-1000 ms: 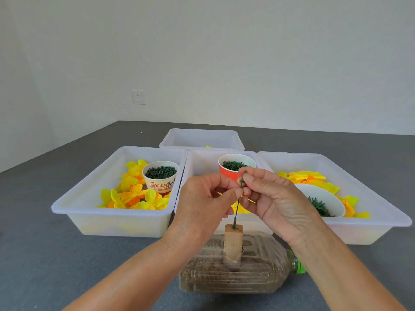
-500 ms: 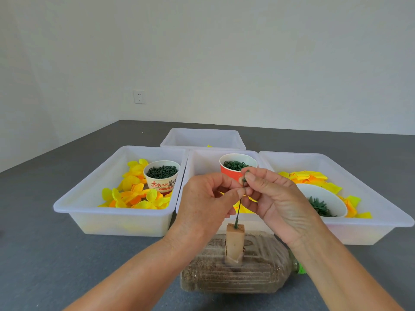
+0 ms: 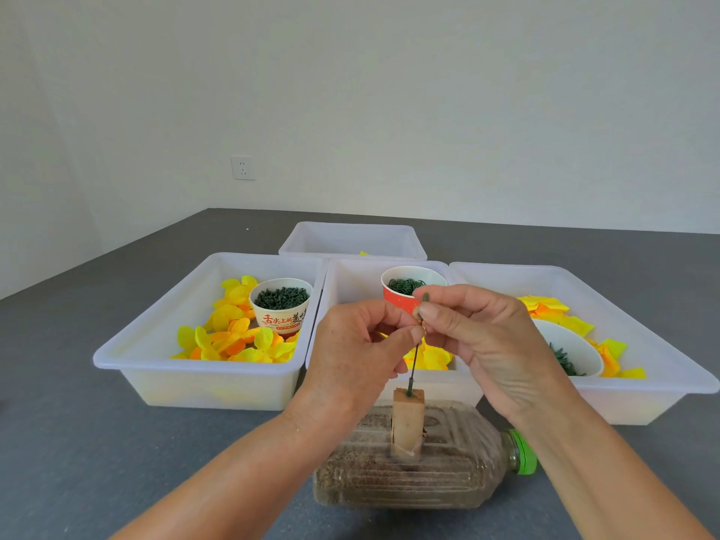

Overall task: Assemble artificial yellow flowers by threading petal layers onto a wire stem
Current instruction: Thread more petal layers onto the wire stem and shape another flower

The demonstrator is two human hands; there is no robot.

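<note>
Hands meet above a wooden block (image 3: 408, 413) that stands in a cut-out of a bottle (image 3: 413, 481) lying on its side on the grey counter (image 3: 97, 442). We see a thin green wire stem (image 3: 413, 364) rising upright from the block's top. Our left hand (image 3: 352, 356) pinches the stem near its upper end between thumb and forefinger. Our right hand (image 3: 483, 344) pinches a small green piece (image 3: 425, 297) at the stem's tip; we cannot tell whether that piece is already threaded on. Three white tubs sit side by side behind the bottle, with a fourth tub (image 3: 352, 239) behind them. We note the left tub (image 3: 156, 352) holds yellow petals (image 3: 233, 337) and a white cup (image 3: 281, 304) of dark green parts. The middle tub (image 3: 350, 278) holds a red cup (image 3: 401, 294) of green rings. The right tub (image 3: 643, 344) holds yellow petals and a white bowl (image 3: 569, 350).
</note>
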